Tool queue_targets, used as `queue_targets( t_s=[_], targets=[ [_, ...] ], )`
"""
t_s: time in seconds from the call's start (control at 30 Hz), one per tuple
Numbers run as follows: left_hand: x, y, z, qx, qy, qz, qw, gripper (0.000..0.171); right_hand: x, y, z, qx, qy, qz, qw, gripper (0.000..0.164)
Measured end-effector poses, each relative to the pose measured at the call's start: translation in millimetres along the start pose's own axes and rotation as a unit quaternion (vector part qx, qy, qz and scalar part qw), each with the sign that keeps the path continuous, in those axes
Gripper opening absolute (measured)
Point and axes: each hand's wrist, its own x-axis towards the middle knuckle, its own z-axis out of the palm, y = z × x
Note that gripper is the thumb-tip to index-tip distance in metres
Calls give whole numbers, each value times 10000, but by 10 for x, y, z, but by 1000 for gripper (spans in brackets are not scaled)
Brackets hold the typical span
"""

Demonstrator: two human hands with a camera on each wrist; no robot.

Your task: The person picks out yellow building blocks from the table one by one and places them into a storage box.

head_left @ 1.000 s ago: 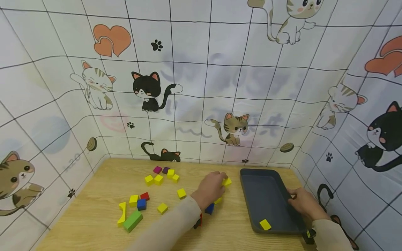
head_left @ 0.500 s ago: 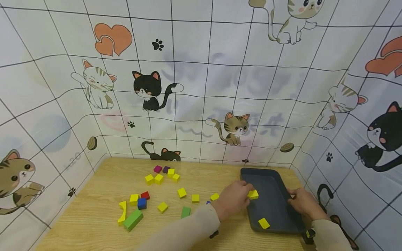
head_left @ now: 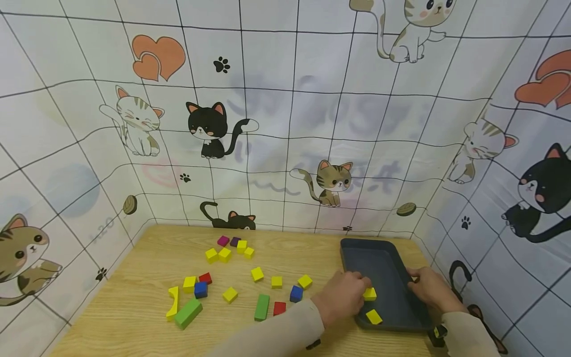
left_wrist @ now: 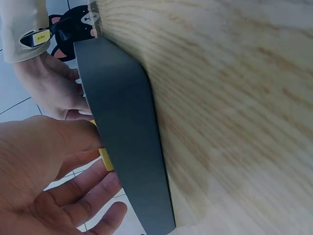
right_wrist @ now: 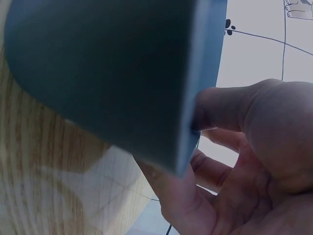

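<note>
My left hand [head_left: 341, 299] reaches over the left rim of a dark grey tray [head_left: 385, 277] and pinches a yellow cube [head_left: 370, 294] low inside it. In the left wrist view that cube [left_wrist: 106, 159] shows by the fingertips, partly behind the tray wall. A second yellow cube [head_left: 373, 317] lies in the tray near its front end. My right hand [head_left: 431, 288] grips the tray's right rim. The right wrist view has the thumb [right_wrist: 220, 107] over the edge and other fingers below; the tray [right_wrist: 107, 73] fills much of that view.
Left of the tray on the wooden table [head_left: 134, 297] lie a blue cube [head_left: 296, 293], a red block [head_left: 279, 308], a green block [head_left: 262, 307] and several yellow cubes. Farther left are another green block [head_left: 188, 313] and a yellow arch [head_left: 172, 303]. A patterned cloth wall [head_left: 267, 148] surrounds the table.
My left hand has carried the yellow cube rightward from the table to the tray, then lower and nearer the front. Blocks formerly behind that arm now show. The right hand stays on the rim.
</note>
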Motion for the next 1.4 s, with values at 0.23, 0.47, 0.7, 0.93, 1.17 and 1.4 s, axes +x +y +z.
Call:
queue_targets(
  t_s=[0.23,0.47,0.7,0.93,1.17,1.4],
  targets=[
    [0,30,94,93,-74,25,9999,28,11,0,8,67,-70,16,10000,54],
    [-61,-9,4,82,-29,86,9999,28,9,-9,-3,56,-87,55,9999,54],
    [-208,-197,-146,20,271,-265,9993,34,14,-14,1,51,-71,56,9999,54],
    [-403,-600,-213,172,751,-836,9935,36,5,-16,7,78,-101,75,9999,54],
    [-674,-1130,-311,-154,933,-1368,9861,40,2,7,12,85,-97,17,9999,55],
    [-959,-1593,-358,-202,892,-2036,9748,40,11,-5,18,87,-73,-14,9999,54]
  ],
)
